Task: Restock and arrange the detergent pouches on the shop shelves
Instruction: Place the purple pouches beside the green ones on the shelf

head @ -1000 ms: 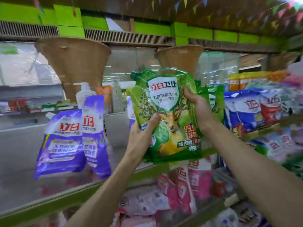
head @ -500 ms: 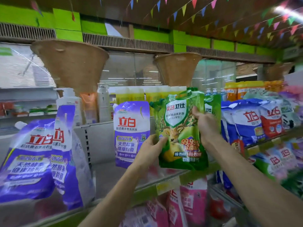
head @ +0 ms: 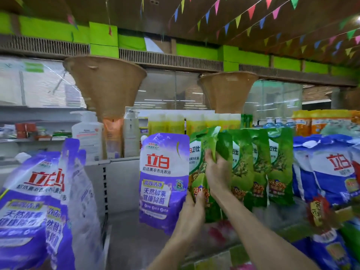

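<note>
As the green pouch [head: 195, 162] sits just beside the green row [head: 261, 168] at frame centre, next to a purple pouch [head: 164, 178], the left hand [head: 191, 217] pinches its bottom and fingers of the right hand [head: 217, 174] curl round its top. Bare shelf [head: 124, 240] at lower left probably awaits stock.

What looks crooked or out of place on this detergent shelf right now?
The green pouch held by the left hand and right hand has its top crumpled and folded over, unlike the green row beside it. At far left, the purple pouches appear to lean sideways instead of standing upright like the single purple pouch.
</note>
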{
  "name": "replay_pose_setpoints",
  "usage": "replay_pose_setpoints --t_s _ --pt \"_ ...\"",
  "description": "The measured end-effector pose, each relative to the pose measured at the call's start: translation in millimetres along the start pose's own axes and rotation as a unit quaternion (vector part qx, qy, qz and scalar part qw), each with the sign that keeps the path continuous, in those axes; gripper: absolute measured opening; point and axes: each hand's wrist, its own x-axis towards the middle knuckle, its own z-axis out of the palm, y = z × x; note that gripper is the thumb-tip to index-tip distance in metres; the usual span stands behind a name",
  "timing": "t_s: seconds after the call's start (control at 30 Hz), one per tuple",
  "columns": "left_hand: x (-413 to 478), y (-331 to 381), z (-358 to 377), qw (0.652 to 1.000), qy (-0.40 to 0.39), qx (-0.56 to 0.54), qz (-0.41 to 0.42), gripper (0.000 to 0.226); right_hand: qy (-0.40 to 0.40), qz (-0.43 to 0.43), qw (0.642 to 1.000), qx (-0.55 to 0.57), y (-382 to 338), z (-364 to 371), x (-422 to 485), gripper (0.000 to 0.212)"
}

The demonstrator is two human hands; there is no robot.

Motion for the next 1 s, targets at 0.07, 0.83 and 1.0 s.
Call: replay_pose_setpoints --t_s 0.07,0.83,1.0 --pt "14 0 5 0.998 0.01 -0.068 -0.014 0.062 -0.003 -0.004 1.0 0.031 6 2 4 0.025" --pt "60 -27 -6 0.976 0.08 -0.179 -0.093 0.033 -0.249 0.009 0.967 0.06 34 -1 11 0.039" --pt "48 -37 -6 0.985 0.05 -0.145 -0.083 0.043 -0.225 -0.033 0.973 0.038 20 -3 6 0.032"
